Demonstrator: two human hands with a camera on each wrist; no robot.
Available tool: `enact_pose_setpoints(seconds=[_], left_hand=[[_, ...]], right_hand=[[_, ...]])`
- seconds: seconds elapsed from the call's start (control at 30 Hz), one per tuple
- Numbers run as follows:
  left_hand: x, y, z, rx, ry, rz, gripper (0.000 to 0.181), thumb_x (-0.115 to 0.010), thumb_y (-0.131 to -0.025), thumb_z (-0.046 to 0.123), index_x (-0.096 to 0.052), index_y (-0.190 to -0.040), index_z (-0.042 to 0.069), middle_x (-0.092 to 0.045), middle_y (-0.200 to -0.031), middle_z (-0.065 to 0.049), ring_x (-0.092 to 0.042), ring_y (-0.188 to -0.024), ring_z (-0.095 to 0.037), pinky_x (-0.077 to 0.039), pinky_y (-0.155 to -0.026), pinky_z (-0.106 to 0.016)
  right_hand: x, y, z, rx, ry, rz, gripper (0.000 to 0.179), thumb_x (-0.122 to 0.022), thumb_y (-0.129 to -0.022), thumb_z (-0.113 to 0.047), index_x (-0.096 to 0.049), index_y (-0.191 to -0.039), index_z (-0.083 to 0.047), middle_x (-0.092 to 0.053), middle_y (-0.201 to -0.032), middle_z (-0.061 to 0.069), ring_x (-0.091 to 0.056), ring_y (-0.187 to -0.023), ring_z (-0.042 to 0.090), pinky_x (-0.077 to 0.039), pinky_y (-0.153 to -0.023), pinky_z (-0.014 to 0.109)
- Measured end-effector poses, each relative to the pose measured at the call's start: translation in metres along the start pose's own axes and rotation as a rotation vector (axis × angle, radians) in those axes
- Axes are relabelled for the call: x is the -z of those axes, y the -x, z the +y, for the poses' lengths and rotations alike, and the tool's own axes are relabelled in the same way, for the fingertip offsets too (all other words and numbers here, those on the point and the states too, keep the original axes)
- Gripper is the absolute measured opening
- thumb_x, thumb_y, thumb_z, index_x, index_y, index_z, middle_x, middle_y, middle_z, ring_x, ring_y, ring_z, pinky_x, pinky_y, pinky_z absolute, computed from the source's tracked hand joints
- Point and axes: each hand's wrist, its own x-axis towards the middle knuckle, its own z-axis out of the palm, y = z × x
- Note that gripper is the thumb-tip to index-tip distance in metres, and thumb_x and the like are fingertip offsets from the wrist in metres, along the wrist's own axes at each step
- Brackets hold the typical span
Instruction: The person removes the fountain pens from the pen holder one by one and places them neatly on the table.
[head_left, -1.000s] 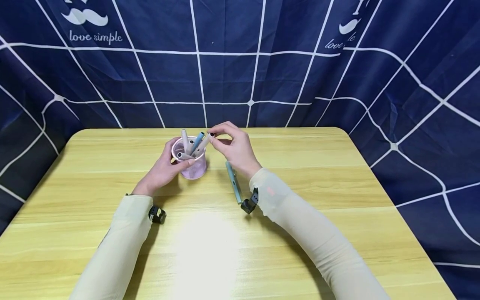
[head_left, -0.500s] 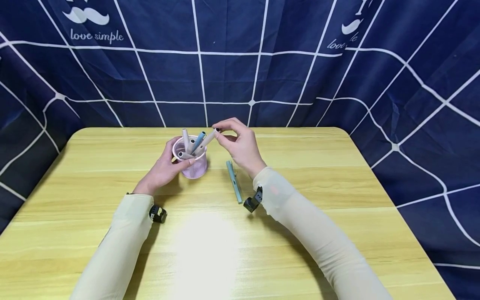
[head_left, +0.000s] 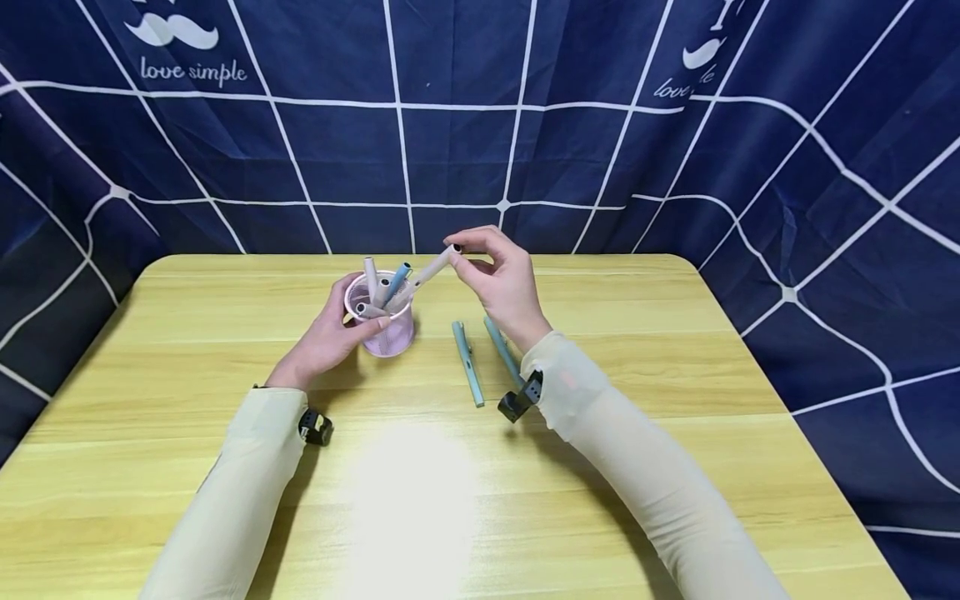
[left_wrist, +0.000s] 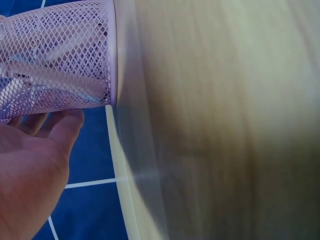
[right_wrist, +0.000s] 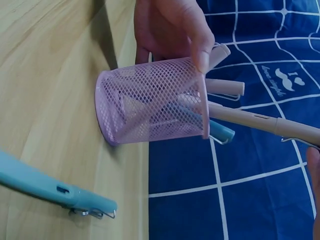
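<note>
A lilac mesh pen cup [head_left: 392,340] stands on the table, and my left hand [head_left: 322,343] grips its side with the thumb at the rim. Between thumb and fingers, my right hand [head_left: 504,282] pinches a pale pink pen [right_wrist: 250,120] near its capped end. That pen slants up over the cup's right rim, its lower end inside the mesh. A blue pen [head_left: 397,282] and several pale pens [head_left: 370,277] lean in the cup. In the left wrist view, the left hand's fingers [left_wrist: 67,127] lie against the cup's mesh wall [left_wrist: 60,55].
Right of the cup, a teal pen [head_left: 468,367] lies on the wooden table [head_left: 637,350]. Another teal pen [head_left: 501,346] lies beside it, partly hidden by the right wrist. A dark blue curtain with white lines [head_left: 450,158] hangs behind and at the sides.
My right hand has moved right and up, drawing the pale pink pen further out of the cup. A second teal pen has come into view beside that wrist. The left hand stays put.
</note>
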Motion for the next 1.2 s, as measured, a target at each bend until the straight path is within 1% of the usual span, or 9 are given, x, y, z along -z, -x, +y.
enact_pose_setpoints(seconds=[0.13, 0.27, 0.37, 0.43, 0.6, 0.8, 1.0, 1.2], left_hand=[[0.000, 0.000, 0.000, 0.000, -0.008, 0.000, 0.081, -0.068, -0.093, 0.019, -0.014, -0.153, 0.011, -0.036, -0.146, -0.017, -0.032, -0.137, -0.034, -0.023, -0.111, -0.051], [-0.001, 0.000, 0.000, -0.004, -0.001, 0.002, 0.081, -0.068, -0.093, 0.019, -0.014, -0.153, 0.011, -0.036, -0.146, -0.017, -0.033, -0.136, -0.033, -0.025, -0.111, -0.050], [-0.001, 0.000, -0.001, -0.012, 0.012, 0.004, 0.081, -0.068, -0.093, 0.018, -0.014, -0.153, 0.011, -0.037, -0.145, -0.017, -0.034, -0.135, -0.032, -0.025, -0.111, -0.049], [-0.002, 0.000, -0.002, -0.016, 0.021, 0.004, 0.080, -0.068, -0.093, 0.017, -0.015, -0.153, 0.011, -0.037, -0.145, -0.017, -0.034, -0.135, -0.031, -0.025, -0.111, -0.048], [-0.002, 0.000, -0.003, -0.020, 0.029, 0.003, 0.080, -0.068, -0.093, 0.018, -0.015, -0.153, 0.011, -0.038, -0.145, -0.016, -0.034, -0.136, -0.031, -0.024, -0.111, -0.048], [-0.002, 0.001, -0.001, -0.022, 0.027, 0.004, 0.081, -0.069, -0.093, 0.018, -0.015, -0.153, 0.012, -0.038, -0.145, -0.016, -0.033, -0.136, -0.031, -0.022, -0.112, -0.049], [-0.002, 0.000, 0.001, -0.017, 0.031, 0.000, 0.081, -0.069, -0.093, 0.019, -0.015, -0.153, 0.012, -0.037, -0.146, -0.016, -0.032, -0.137, -0.031, -0.021, -0.112, -0.048], [-0.002, 0.000, -0.001, -0.008, 0.031, 0.001, 0.081, -0.069, -0.093, 0.019, -0.015, -0.153, 0.012, -0.037, -0.146, -0.016, -0.032, -0.137, -0.032, -0.024, -0.111, -0.049]], right_hand=[[0.006, 0.001, -0.001, 0.002, -0.005, 0.000, 0.017, -0.065, -0.088, 0.012, -0.065, -0.105, 0.015, -0.062, -0.104, 0.020, -0.060, -0.096, 0.020, -0.054, -0.083, 0.035], [0.012, 0.001, -0.002, -0.004, -0.014, 0.013, 0.017, -0.064, -0.088, 0.014, -0.064, -0.104, 0.016, -0.061, -0.102, 0.022, -0.060, -0.094, 0.018, -0.054, -0.082, 0.030], [0.015, 0.001, -0.002, 0.008, -0.012, 0.024, 0.017, -0.064, -0.087, 0.015, -0.064, -0.104, 0.017, -0.060, -0.102, 0.024, -0.060, -0.093, 0.017, -0.053, -0.080, 0.026], [0.018, 0.000, 0.003, 0.023, -0.014, 0.028, 0.017, -0.064, -0.087, 0.015, -0.064, -0.104, 0.017, -0.060, -0.102, 0.026, -0.059, -0.093, 0.016, -0.053, -0.078, 0.025], [0.025, -0.003, 0.019, 0.049, -0.018, 0.036, 0.018, -0.065, -0.087, 0.015, -0.066, -0.105, 0.015, -0.061, -0.102, 0.022, -0.059, -0.093, 0.016, -0.053, -0.076, 0.024], [0.031, -0.003, 0.023, 0.062, -0.027, 0.032, 0.017, -0.068, -0.087, 0.009, -0.069, -0.104, 0.009, -0.063, -0.102, 0.016, -0.060, -0.093, 0.019, -0.054, -0.076, 0.027], [0.041, 0.000, 0.024, 0.036, -0.017, 0.005, 0.016, -0.068, -0.088, 0.007, -0.069, -0.104, 0.009, -0.065, -0.104, 0.012, -0.061, -0.095, 0.022, -0.055, -0.079, 0.033], [0.049, 0.003, 0.024, -0.034, -0.008, -0.011, 0.016, -0.068, -0.089, 0.006, -0.069, -0.105, 0.009, -0.065, -0.103, 0.012, -0.062, -0.095, 0.020, -0.054, -0.082, 0.032]])
